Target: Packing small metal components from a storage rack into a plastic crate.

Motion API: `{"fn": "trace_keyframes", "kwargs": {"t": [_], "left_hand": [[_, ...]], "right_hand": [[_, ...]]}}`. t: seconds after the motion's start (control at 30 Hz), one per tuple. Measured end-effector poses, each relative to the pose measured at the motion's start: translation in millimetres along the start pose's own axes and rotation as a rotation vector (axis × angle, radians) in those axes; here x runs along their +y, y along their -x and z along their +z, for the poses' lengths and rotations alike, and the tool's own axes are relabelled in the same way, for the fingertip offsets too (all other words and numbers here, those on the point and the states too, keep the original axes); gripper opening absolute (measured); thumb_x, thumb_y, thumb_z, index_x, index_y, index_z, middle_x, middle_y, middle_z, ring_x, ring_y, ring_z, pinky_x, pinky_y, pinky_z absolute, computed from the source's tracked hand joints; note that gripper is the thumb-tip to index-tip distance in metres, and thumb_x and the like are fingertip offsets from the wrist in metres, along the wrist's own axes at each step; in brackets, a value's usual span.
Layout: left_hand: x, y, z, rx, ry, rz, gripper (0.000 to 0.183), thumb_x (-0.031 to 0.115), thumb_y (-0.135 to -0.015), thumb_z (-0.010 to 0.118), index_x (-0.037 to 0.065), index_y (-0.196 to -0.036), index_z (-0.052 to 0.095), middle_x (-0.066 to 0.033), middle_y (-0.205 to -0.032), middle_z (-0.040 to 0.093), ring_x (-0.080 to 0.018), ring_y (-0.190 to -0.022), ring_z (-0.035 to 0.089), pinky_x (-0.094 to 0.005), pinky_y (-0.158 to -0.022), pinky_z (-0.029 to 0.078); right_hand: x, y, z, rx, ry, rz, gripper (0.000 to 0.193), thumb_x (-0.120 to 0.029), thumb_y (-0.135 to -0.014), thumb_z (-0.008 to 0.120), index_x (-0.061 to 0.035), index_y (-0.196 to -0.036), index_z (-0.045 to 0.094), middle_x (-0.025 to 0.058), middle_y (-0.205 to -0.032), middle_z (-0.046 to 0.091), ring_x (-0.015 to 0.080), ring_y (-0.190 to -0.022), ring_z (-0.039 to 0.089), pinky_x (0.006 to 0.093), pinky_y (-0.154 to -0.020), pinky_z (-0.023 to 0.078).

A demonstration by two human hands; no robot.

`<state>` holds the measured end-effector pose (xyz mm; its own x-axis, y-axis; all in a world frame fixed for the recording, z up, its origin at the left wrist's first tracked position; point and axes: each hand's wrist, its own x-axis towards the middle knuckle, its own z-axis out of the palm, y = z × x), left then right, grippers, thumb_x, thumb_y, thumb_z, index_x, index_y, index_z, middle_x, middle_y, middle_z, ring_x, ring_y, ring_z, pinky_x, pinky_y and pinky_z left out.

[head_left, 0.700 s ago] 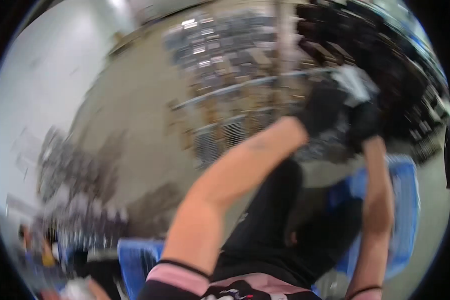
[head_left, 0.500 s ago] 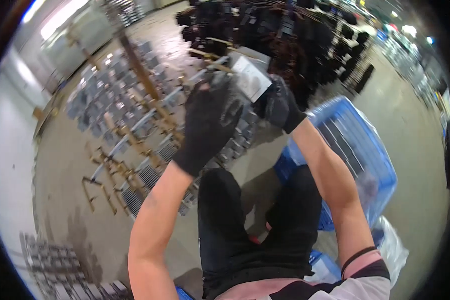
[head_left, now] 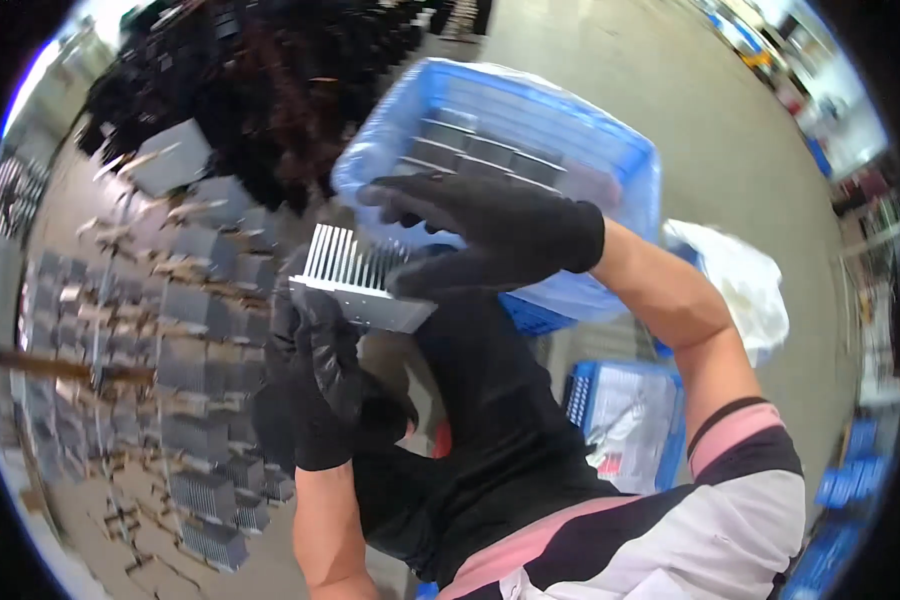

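My left hand (head_left: pixel 315 350), in a black glove, grips a silver finned heat sink (head_left: pixel 365 300) from below, over my lap. The heat sink's fins point up and its flat, drilled side is toward me. Spread above the fins is my black-gloved right hand (head_left: pixel 490 235). Its thumb is close to the heat sink's right end; whether they touch I cannot tell. Just beyond my right hand stands a blue crate (head_left: pixel 635 190), lined with clear plastic. Rows of grey heat sinks (head_left: pixel 450 145) lie in it.
Many grey finned pieces (head_left: pixel 195 375) hang on a rack at the left. Behind it is a dense stack of dark parts (head_left: pixel 270 90). A white plastic bag (head_left: pixel 740 285) and a second blue crate (head_left: pixel 675 400) with white contents are on the floor at my right.
The view has swung right, toward the lined crate. Both hands have come away from the rack; a pale plate was between them there. My right hand is now spread above the heat sink's fins.
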<state>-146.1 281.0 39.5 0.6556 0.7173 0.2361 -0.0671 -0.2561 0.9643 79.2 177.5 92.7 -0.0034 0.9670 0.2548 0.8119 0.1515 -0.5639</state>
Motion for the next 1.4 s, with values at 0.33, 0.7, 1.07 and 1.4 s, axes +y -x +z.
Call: {"fn": "trace_keyframes", "kwargs": {"t": [0.33,0.7,1.07,1.4], "left_hand": [[-17,-45,52,0.065,0.249,0.029,0.044,0.017,-0.103,0.056,-0.001,-0.142,0.048,-0.0143,-0.139,0.054,-0.0218,-0.124,0.054,-0.0353,-0.104,0.047],[-91,36,-53,0.178,-0.257,-0.273,0.041,0.016,-0.1,0.063,-0.004,-0.134,0.054,-0.0154,-0.129,0.06,-0.0222,-0.117,0.059,-0.0362,-0.101,0.048],[-72,32,-31,0.045,-0.753,-0.235,0.035,0.021,-0.101,0.061,0.001,-0.13,0.061,-0.0127,-0.126,0.063,-0.0265,-0.113,0.063,-0.0372,-0.099,0.049],[-65,41,-27,0.007,-0.72,-0.14,0.029,0.019,-0.098,0.064,0.002,-0.122,0.065,-0.0146,-0.114,0.066,-0.0264,-0.106,0.066,-0.0385,-0.094,0.05]], "right_hand": [[99,46,-70,0.008,0.193,0.322,0.079,-0.031,-0.074,0.081,0.0022,-0.138,0.049,0.0258,-0.117,0.06,0.0406,-0.105,0.06,0.0464,-0.095,0.049],[187,96,34,-0.434,0.324,0.508,0.061,-0.028,-0.067,0.078,0.0011,-0.117,0.058,0.0243,-0.099,0.065,0.0409,-0.094,0.065,0.0488,-0.083,0.054],[193,104,57,-0.056,0.63,0.234,0.053,-0.029,-0.068,0.078,-0.0029,-0.111,0.061,0.0192,-0.087,0.067,0.039,-0.081,0.069,0.0506,-0.069,0.056],[196,100,50,-0.334,0.538,0.371,0.048,-0.033,-0.082,0.066,-0.005,-0.12,0.059,0.0215,-0.105,0.066,0.0394,-0.09,0.069,0.0544,-0.077,0.054]]}}
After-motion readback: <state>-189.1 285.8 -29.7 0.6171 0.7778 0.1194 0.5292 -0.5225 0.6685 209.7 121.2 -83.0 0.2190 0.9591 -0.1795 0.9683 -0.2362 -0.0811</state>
